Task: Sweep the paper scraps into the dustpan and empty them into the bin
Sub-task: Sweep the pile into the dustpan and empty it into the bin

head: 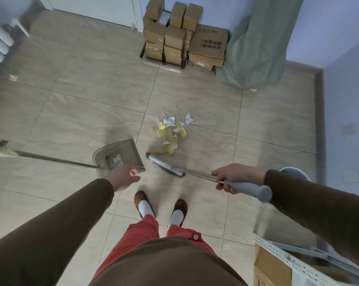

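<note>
Curled tight round the grey broom (205, 178) handle, my right hand (234, 177) holds the brush head just near of the paper scraps (171, 131), heaped mid-floor. My left hand (126, 178) hangs loose and holds nothing, near the dustpan (116, 155) lying left of the brush, its long handle running left.

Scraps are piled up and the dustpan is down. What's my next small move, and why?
Probably take the dustpan handle with the left hand, which hovers open above the dustpan holding nothing. The paper scraps lie heaped just beyond the broom head, and the right hand already grips the broom, so steadying the pan comes before sweeping.
</note>
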